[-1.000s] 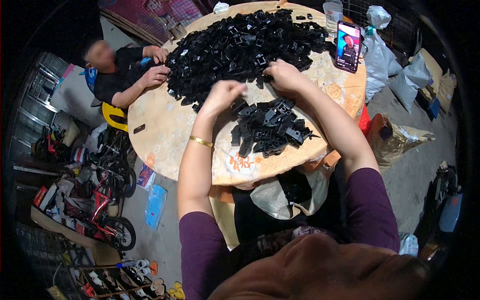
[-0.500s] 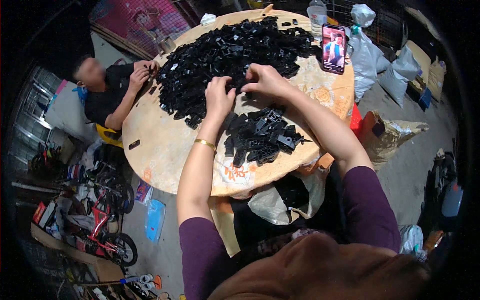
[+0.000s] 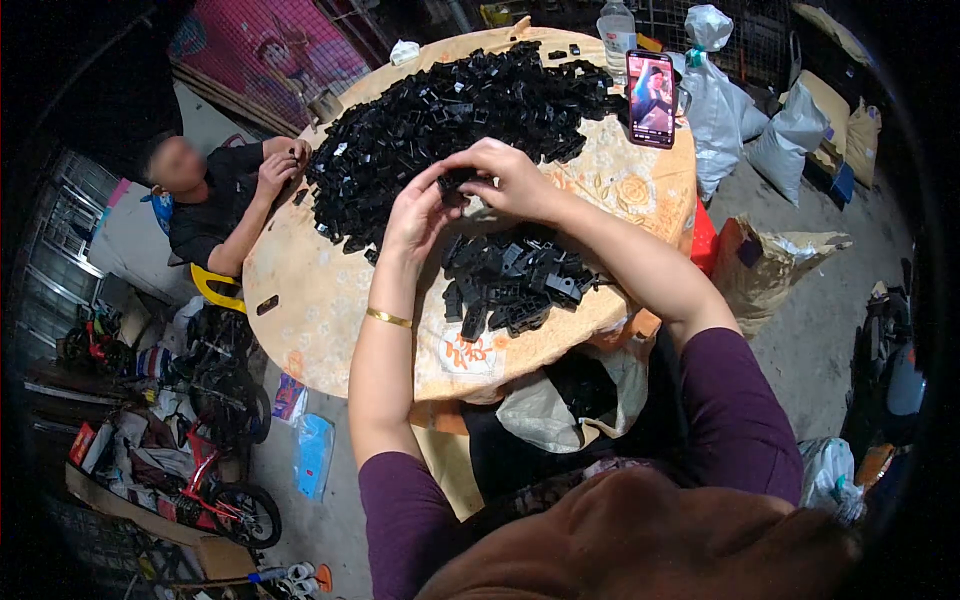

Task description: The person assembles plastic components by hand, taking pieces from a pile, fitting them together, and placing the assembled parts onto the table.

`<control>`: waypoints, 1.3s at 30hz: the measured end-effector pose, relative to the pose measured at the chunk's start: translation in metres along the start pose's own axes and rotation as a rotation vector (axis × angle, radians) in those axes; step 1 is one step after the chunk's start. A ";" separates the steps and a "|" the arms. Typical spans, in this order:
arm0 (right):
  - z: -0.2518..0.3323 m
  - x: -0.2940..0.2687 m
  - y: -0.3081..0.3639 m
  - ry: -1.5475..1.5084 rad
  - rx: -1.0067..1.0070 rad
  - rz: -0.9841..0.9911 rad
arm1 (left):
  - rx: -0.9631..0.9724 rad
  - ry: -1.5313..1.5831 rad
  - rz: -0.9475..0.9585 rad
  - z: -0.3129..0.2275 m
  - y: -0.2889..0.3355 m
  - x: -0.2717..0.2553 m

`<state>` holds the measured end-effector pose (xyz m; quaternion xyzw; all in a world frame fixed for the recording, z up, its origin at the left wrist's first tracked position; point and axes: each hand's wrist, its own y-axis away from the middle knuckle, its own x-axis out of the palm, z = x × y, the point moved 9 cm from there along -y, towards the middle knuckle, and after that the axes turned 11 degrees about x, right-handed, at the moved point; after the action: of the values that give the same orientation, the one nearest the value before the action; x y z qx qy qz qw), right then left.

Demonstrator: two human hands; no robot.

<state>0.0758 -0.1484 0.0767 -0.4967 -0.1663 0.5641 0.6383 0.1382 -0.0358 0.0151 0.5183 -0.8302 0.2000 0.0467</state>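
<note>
My left hand (image 3: 418, 218) and my right hand (image 3: 508, 180) meet over the near edge of a large heap of black plastic parts (image 3: 440, 110). Between their curled fingers is a small black plastic part (image 3: 456, 181), partly covered by the fingers. A smaller pile of black plastic parts (image 3: 520, 275) lies just nearer to me, below my right wrist. Both piles rest on a round table with an orange patterned cloth (image 3: 310, 310). My left wrist wears a gold bracelet.
A phone (image 3: 651, 98) stands upright by a clear bottle (image 3: 617, 40) at the far right. Across on the left sits another person (image 3: 215, 200), hands at the heap's edge. An open sack (image 3: 545, 410) hangs below the near table edge. Stuffed sacks (image 3: 715, 120) stand right.
My hands have come together, the right one bending its fingers over toward the left. A black part now shows between them. The view has shifted slightly.
</note>
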 end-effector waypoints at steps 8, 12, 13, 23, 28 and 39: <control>0.000 0.012 0.004 0.011 -0.056 0.090 | -0.165 0.058 0.003 0.016 0.004 -0.006; 0.005 0.007 0.004 0.076 -0.078 0.046 | -0.182 0.075 0.001 0.012 0.007 -0.002; 0.005 0.008 0.004 0.098 -0.105 0.057 | -0.183 0.076 0.003 0.011 0.008 0.000; -0.004 0.015 0.007 0.160 -0.002 0.133 | -0.046 -0.395 0.088 -0.005 0.014 0.016; 0.005 0.007 0.003 0.038 -0.134 0.069 | 0.061 -0.275 0.061 -0.007 0.006 0.015; -0.069 0.002 0.003 0.155 0.340 0.089 | 0.160 -0.771 0.382 -0.010 0.011 0.032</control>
<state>0.1282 -0.1783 0.0419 -0.4305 0.0031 0.5717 0.6985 0.1122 -0.0548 0.0306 0.3940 -0.8499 0.0607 -0.3446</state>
